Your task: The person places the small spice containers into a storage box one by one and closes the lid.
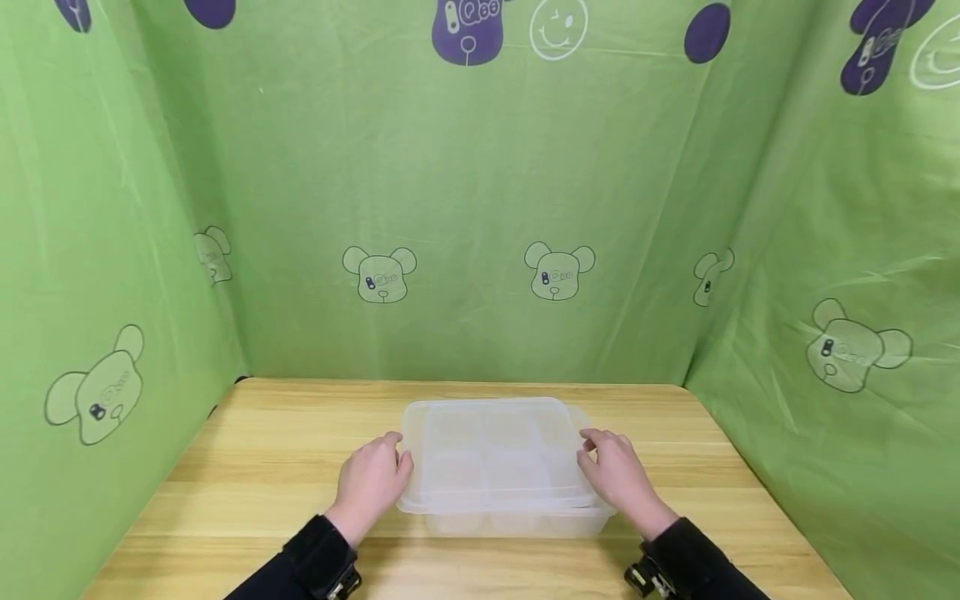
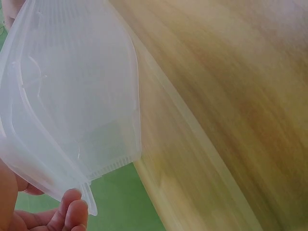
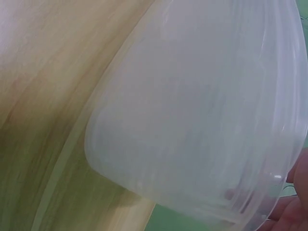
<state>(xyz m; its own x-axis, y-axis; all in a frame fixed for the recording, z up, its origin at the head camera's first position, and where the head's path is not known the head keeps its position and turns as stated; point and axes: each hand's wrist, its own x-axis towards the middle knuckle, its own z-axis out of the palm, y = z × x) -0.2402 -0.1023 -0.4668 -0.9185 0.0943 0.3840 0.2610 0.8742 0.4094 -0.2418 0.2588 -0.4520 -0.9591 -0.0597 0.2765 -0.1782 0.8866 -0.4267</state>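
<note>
A translucent plastic food container (image 1: 517,525) stands on the wooden table in front of me, and several compartments show faintly through its clear lid (image 1: 491,454). The lid lies over the container slightly off to the left, so part of the right back rim shows beside it. My left hand (image 1: 371,483) pinches the lid's left edge; in the left wrist view its fingertips (image 2: 72,211) curl under the lid's corner. At the right side, my right hand (image 1: 618,475) grips the edge with thumb and fingers, partly hidden behind the plastic in the right wrist view.
The light wooden table (image 1: 300,417) reaches back to a green curtain (image 1: 465,333) printed with bear heads. The same fabric hangs along the left and right sides. Dark sleeves (image 1: 315,558) with wrist devices cover both forearms.
</note>
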